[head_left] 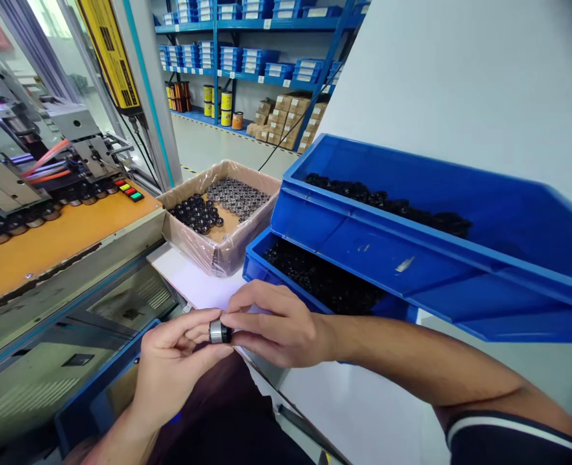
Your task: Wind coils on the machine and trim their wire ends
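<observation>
A small stator core (216, 332), a silver metal ring with a black plastic end piece, is held between my two hands above my lap. My left hand (172, 358) pinches its silver side between thumb and fingers. From the other side, the fingertips of my right hand (276, 326) close on its top and black end. Fingers cover part of the core. Beyond my hands, a plastic-lined carton (203, 248) holds bare silver cores (240, 197) and black-capped cores (196, 213) in separate groups.
Two blue bins, upper (412, 258) and lower (256, 265), hold black plastic parts at the right. A machine with an orange top (72, 239) stands at the left, bearing a row of cores. Shelving (276, 77) with blue boxes, spools and cartons is behind.
</observation>
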A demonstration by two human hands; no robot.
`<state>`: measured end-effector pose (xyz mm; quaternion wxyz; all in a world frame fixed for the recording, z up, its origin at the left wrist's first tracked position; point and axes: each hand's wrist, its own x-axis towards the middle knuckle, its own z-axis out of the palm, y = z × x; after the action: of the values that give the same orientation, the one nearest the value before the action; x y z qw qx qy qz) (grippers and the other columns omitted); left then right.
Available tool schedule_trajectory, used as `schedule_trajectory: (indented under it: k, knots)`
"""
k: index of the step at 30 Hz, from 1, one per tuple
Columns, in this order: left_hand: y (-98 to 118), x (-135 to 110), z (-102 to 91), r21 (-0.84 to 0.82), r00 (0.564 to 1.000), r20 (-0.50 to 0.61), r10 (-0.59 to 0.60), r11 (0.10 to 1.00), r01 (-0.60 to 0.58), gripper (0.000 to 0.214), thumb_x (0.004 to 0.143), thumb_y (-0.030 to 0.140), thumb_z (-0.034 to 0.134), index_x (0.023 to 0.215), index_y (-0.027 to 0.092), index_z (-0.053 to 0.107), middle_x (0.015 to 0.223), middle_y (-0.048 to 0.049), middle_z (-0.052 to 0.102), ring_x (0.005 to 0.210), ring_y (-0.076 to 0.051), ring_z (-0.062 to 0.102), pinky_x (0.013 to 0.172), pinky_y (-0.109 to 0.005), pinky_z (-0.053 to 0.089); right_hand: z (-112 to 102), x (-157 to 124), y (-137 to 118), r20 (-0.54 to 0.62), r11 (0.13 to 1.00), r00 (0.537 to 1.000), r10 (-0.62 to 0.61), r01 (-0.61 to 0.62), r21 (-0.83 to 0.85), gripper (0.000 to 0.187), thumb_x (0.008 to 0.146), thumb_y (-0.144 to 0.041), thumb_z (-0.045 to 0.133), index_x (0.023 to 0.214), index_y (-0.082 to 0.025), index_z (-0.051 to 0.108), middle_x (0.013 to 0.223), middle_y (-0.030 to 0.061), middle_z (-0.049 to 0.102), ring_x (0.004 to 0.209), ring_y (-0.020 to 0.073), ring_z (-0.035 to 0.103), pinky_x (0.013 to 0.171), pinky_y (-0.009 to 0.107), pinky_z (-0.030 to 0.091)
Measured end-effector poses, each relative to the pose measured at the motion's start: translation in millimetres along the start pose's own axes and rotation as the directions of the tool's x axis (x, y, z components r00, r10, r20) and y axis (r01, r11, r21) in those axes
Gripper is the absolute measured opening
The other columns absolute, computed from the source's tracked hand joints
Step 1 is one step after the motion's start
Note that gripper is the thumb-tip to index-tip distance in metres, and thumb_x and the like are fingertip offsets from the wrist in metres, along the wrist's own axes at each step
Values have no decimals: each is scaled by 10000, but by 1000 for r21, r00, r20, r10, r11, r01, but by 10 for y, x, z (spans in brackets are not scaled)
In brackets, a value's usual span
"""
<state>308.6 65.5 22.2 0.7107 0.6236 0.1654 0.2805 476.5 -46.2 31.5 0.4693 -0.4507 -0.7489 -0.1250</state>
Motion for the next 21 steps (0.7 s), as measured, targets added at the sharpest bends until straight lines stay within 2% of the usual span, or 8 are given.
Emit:
schedule_trajectory:
  k: [4,9,12,14,17,19,21]
  knots:
    - [-12,24,6,-5,998,54,-11,1000,12,435,632,10,836,967,285,804,835,1,815,729,-155,775,674,-136,609,11,-1,15,1,994,999,-52,52,-95,143,939,-187,609,1037,-87,636,888,108,652,815,155,629,684,285,578]
    - [-85,-40,122,-45,998,-28,49,998,-50,382,663,53,837,981,258,787,871,-21,811,775,-173,773,706,-188,625,37,-35,39,-22,950,979,-205,193,-247,258,926,-239,626,1071,-26,616,836,114,651,760,176,624,643,311,588]
    - [-69,-40,73,104,985,0,173,980,-172,441,692,86,830,1068,304,754,1015,-16,787,896,-174,755,766,-207,617,53,-36,11,-60,965,985,-163,146,-220,252,895,-170,638,1088,-10,612,867,137,663,814,194,637,693,332,611]
    - [-15,-4,-14,278,942,89,325,900,-336,465,711,98,822,1117,309,740,1063,-18,750,928,-156,727,776,-195,600,56,-21,-31,-80,988,993,-90,79,-132,224,886,-107,618,1091,-20,608,916,155,674,880,197,650,770,342,618]
    - [74,53,-128,447,828,272,490,698,-559,399,732,83,807,1088,253,748,950,-13,713,830,-117,689,724,-183,570,44,8,-103,-65,1000,998,18,-16,22,195,878,-49,591,1071,-36,613,953,168,686,924,191,660,833,335,612]
    - [99,59,-148,493,780,310,543,609,-621,374,729,59,804,1059,225,745,893,-4,706,783,-107,679,697,-184,556,27,23,-135,-47,994,997,65,-60,90,168,884,-47,586,1048,-43,623,937,166,691,906,188,662,815,322,611]
    - [87,37,-128,504,765,287,576,588,-632,356,737,54,793,1050,217,742,885,-3,709,780,-111,682,691,-188,556,9,32,-145,-30,989,996,83,-79,122,154,899,-59,573,1043,-50,627,925,160,692,887,184,660,787,310,608]
